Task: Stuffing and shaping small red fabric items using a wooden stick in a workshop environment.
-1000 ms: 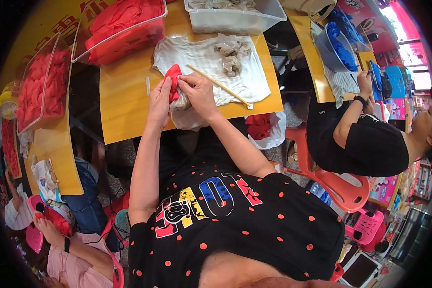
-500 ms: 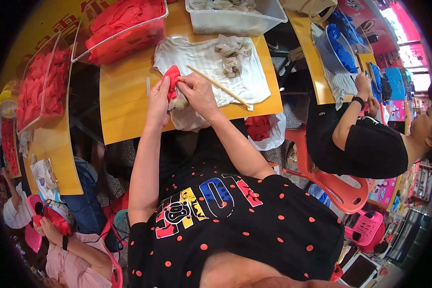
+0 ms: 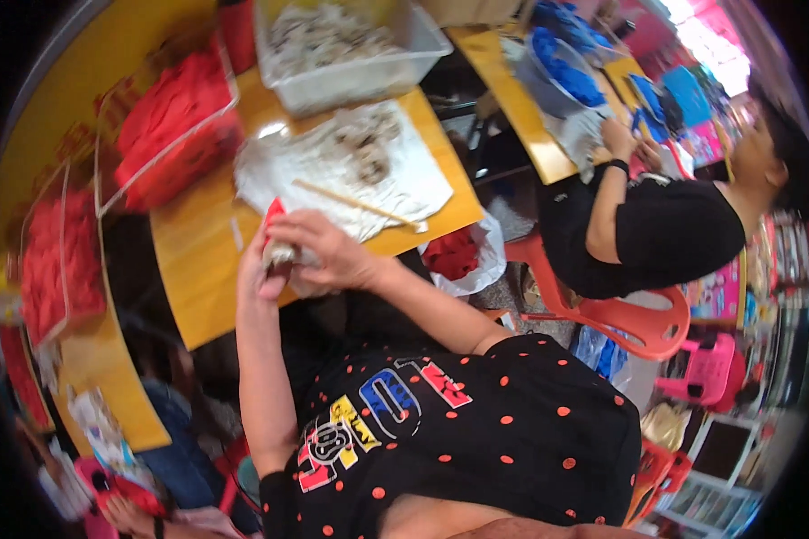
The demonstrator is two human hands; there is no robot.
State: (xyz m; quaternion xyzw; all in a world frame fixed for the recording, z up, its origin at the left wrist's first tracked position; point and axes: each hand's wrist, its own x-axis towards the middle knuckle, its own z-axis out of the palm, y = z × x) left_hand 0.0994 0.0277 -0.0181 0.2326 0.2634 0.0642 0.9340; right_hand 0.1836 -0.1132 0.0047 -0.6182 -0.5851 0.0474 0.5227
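Both my hands are closed around a small red cloth piece (image 3: 274, 212) and a beige, crumpled cloth-like piece (image 3: 280, 255), above the near edge of the yellow table (image 3: 189, 278). My left hand (image 3: 253, 269) grips them from the left, its thumb pointing up. From the right, my right hand (image 3: 333, 251) curls its fingers over the same pieces and hides part of them. Just beyond, a white cloth (image 3: 422, 184) covers part of the tabletop. A thin wooden stick (image 3: 360, 205) lies across it, with several crumpled beige pieces (image 3: 368, 153) farther back.
A translucent bin (image 3: 368, 81) of beige pieces stands at the far edge; clear bins (image 3: 167, 157) of red cloth are on the left. Right of the table sits a white bag (image 3: 493, 256) holding red cloth. A co-worker (image 3: 683, 234) sits at right on a red chair (image 3: 593, 310).
The view has turned and shifted, so the table appears tilted. My right hand has folded farther over the held pieces, and less of the red cloth shows.
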